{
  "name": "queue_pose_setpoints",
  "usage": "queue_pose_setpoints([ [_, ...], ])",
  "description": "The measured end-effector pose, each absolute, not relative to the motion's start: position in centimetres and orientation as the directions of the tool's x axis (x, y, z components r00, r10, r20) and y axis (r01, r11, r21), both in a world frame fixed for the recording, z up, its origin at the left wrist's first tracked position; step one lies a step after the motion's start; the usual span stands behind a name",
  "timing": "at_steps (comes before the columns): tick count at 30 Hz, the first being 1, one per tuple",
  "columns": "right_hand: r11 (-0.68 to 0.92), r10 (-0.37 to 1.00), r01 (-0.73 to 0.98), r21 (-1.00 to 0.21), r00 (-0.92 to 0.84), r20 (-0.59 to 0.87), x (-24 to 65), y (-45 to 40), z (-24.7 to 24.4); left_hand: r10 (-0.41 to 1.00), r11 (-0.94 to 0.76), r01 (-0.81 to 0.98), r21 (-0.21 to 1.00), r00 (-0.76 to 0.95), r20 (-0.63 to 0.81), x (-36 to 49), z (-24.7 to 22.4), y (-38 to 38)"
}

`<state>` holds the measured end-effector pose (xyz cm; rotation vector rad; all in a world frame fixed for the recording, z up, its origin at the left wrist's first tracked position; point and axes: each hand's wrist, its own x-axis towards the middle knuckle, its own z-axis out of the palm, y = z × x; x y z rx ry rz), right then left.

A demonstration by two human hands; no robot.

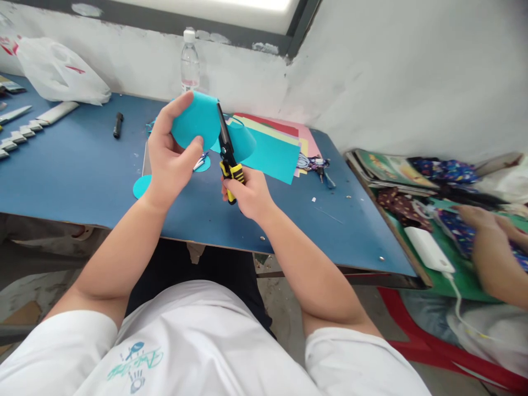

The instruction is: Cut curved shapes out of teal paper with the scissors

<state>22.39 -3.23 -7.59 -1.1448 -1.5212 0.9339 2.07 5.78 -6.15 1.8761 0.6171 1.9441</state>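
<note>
My left hand (171,148) pinches a piece of bright blue paper (197,122) between thumb and fingers, above the table. In my right hand (251,192) are black scissors (229,159) with yellow-and-black handles, pointing up and away from me. Their blades lie at the right edge of the paper, and a curved blue flap (242,141) hangs on the far side of them. Whether the blades are fully closed cannot be made out. A round blue piece (142,186) rests on the table left of my left wrist; another blue piece (203,164) lies partly hidden behind that hand.
Coloured paper sheets (272,151) are stacked beyond my right hand. A water bottle (190,63) stands by the wall. To the left are a plastic bag (61,71), a black marker-like cylinder (118,125) and a folded strip (25,132). Another person's arm (495,247) works at the green table on the right.
</note>
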Motion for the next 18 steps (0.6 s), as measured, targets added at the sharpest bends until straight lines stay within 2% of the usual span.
queue_pose_setpoints([
  [11,0.256,0.966,0.214,-0.943,-0.076,0.246,22.2,-3.5,-7.1,0.599,-0.8,-0.027,0.599,-0.003,0.801,1.7,-6.3,6.3],
  [18,0.251,0.968,0.24,-0.938,-0.076,0.24,22.1,-3.4,-7.2,0.585,-0.809,0.041,0.586,-0.041,0.81,1.7,-6.3,6.2],
])
